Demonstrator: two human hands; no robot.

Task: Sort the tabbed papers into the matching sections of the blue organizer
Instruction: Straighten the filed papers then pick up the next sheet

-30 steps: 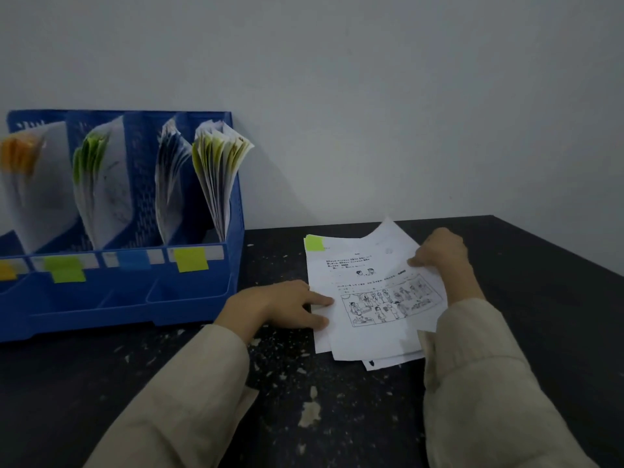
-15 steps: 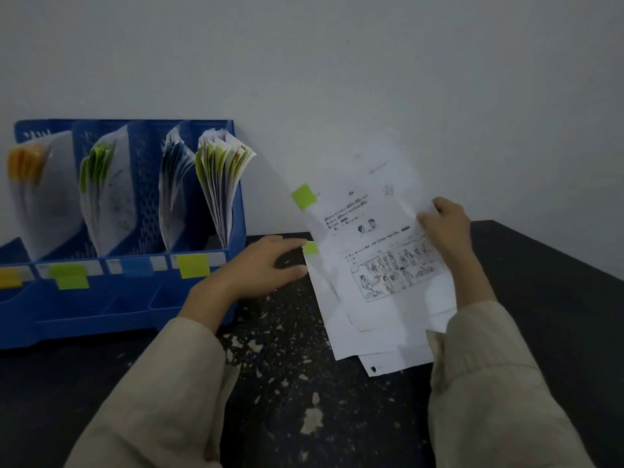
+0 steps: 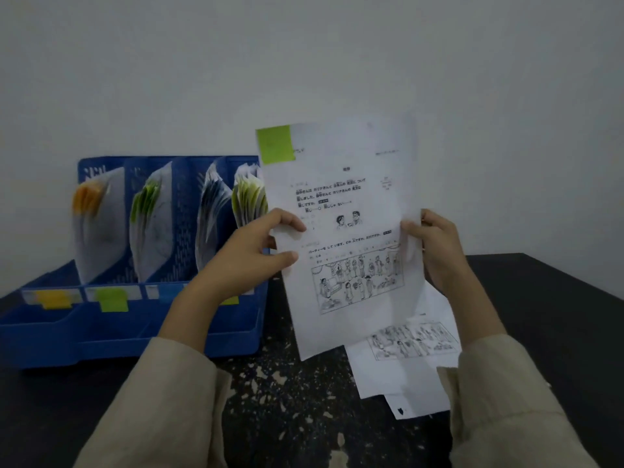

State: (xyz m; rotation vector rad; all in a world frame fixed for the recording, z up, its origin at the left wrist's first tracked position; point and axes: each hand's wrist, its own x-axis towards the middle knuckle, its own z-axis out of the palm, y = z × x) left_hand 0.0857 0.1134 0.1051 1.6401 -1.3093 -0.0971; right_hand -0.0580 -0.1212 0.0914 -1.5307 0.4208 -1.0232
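I hold a printed sheet (image 3: 351, 211) upright above the table, a green tab (image 3: 274, 144) stuck at its top left corner. My left hand (image 3: 250, 255) pinches its left edge and my right hand (image 3: 435, 248) grips its right edge. The blue organizer (image 3: 135, 325) stands at the left with four sections of filed papers: orange-tabbed (image 3: 87, 201), green-tabbed (image 3: 147, 204), dark-tabbed (image 3: 211, 211) and yellow-green-tabbed (image 3: 248, 197). Colour labels run along its front ledge, orange (image 3: 52, 298) and green (image 3: 113, 298) among them. A few more sheets (image 3: 405, 363) lie flat on the table under the raised one.
The dark table (image 3: 540, 315) is speckled with pale flecks and chipped patches near its front centre. A plain white wall (image 3: 304, 62) rises close behind the organizer. The table's right edge slopes away at the far right.
My right hand lifted the top sheet off the stack and raised it upright. My left hand left the table and took hold of the sheet's left edge.
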